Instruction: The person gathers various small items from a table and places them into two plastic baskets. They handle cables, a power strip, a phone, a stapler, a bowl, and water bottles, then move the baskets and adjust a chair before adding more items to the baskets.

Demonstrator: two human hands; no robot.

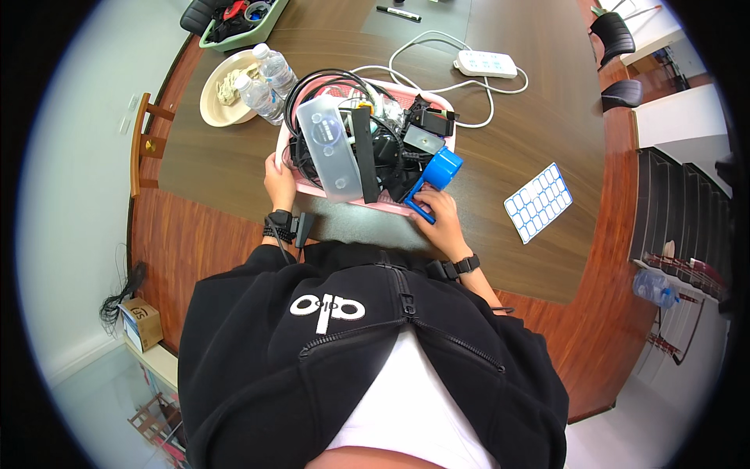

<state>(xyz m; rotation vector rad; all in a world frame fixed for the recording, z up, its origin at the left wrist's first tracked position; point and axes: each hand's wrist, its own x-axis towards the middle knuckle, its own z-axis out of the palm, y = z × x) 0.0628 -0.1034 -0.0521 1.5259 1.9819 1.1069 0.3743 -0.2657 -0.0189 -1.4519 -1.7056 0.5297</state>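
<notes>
A pink plastic basket [448, 105] stands on the wooden table, heaped with black cables and small devices. My left hand [280, 183] grips its near left corner. At the near right corner my right hand [438, 217] holds the rim, its fingers close by the handle of a blue plastic cup-shaped thing [443, 168] that leans over the basket's edge. A translucent plastic box [331, 149] lies slanted on top of the heap, beside a flat black strip [364, 155]. Black cable coils [299, 99] stick out at the left, and a grey-faced device [424, 139] lies at the right.
Left of the basket are two clear water bottles [261, 99] and a cream bowl [214, 111] with a crumpled cloth-like thing. Beyond lie a white power strip [486, 63] with its looping cord, a black marker [398, 13] and a green bin [237, 41]. A label sheet [538, 203] lies right.
</notes>
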